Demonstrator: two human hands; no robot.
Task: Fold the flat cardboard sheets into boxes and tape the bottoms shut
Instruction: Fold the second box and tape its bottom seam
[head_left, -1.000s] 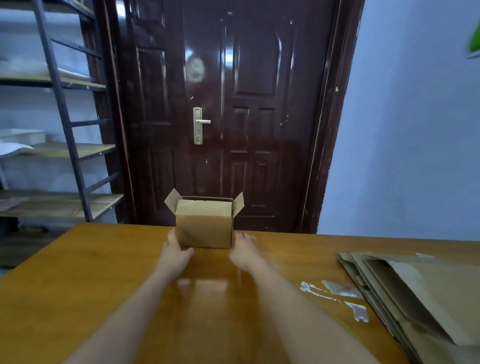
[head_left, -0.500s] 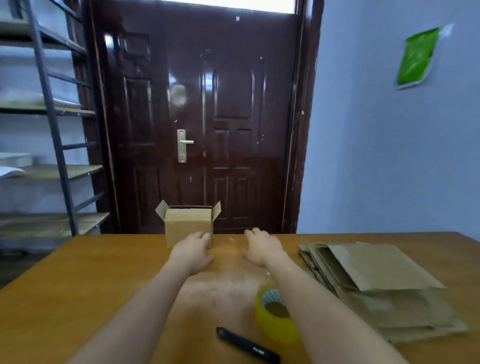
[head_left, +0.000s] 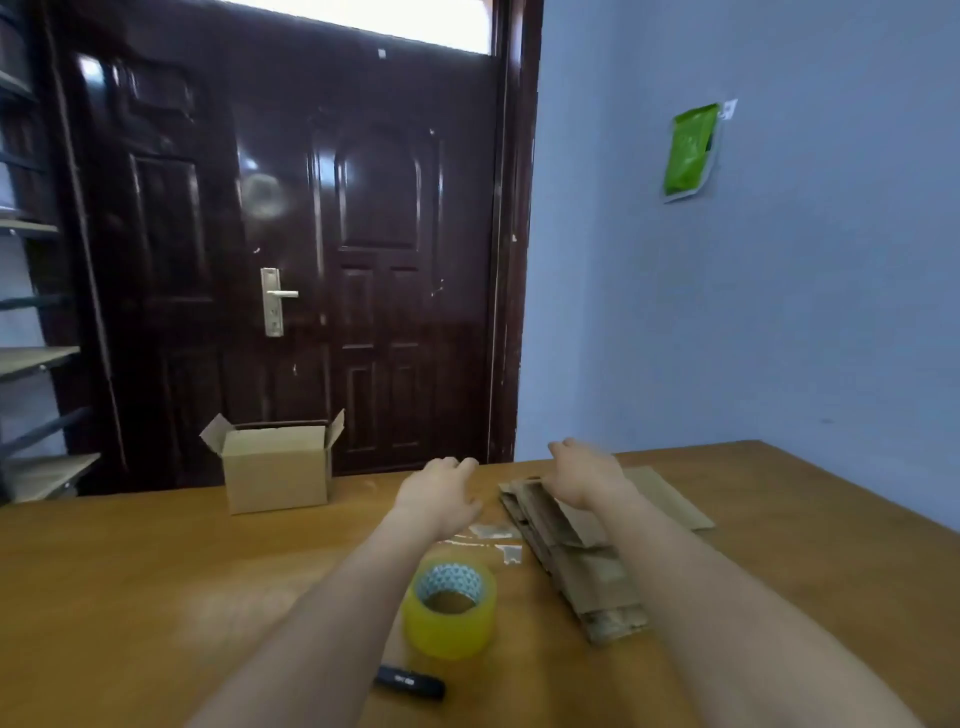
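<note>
Both hands, left hand (head_left: 440, 491) and right hand (head_left: 587, 473), reach open over the stack of flat brown cardboard sheets (head_left: 582, 540); risk: lifting several sheets together.

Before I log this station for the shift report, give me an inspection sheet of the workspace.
Surface: wooden table, glossy, with tape scraps stuck near the middle.
Job's things: folded box upright at the far edge, top flaps open; stack of flat cardboard sheets; yellow tape roll on its side.
Clutter: black pen-like tool near the front edge.
Grippers: left hand open, over the table; right hand open, above the stack.
Cables: nothing seen.
Surroundings: dark door, shelving, green packet on blue wall.
</note>
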